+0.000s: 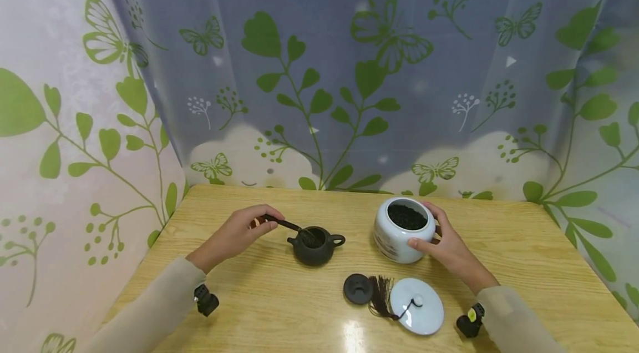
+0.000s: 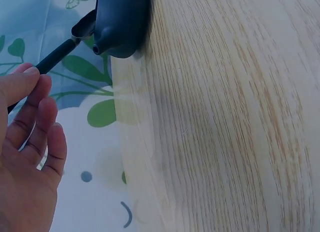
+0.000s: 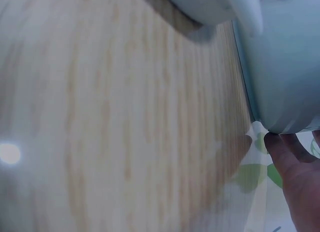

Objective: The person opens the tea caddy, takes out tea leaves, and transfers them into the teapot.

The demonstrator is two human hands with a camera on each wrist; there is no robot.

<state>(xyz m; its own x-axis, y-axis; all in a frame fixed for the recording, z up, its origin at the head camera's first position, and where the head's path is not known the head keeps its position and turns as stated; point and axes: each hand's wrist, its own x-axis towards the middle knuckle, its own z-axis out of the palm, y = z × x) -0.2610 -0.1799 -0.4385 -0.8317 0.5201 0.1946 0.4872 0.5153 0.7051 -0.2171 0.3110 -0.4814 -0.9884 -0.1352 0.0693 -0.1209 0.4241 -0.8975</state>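
Note:
My left hand (image 1: pixel 244 231) pinches the dark handle of a tea scoop (image 1: pixel 285 223) between thumb and fingers. The scoop's head dips into the mouth of a small dark teapot (image 1: pixel 313 256), where dark leaves show. In the left wrist view the scoop (image 2: pixel 57 56) slants over the rim of the teapot (image 2: pixel 122 24), beside its spout. My right hand (image 1: pixel 451 247) grips the right side of a white ceramic jar (image 1: pixel 391 241), thumb in front and fingers round the back. Dark tea leaves (image 1: pixel 406 217) fill much of the jar, which leans slightly.
A round dark teapot lid (image 1: pixel 358 289) lies in front of the teapot. Right of it is the white jar lid (image 1: pixel 419 317) with a knob, and a dark tassel (image 1: pixel 381 294) tied to it. The wooden table (image 1: pixel 259 303) ends at a patterned curtain (image 1: pixel 319 64).

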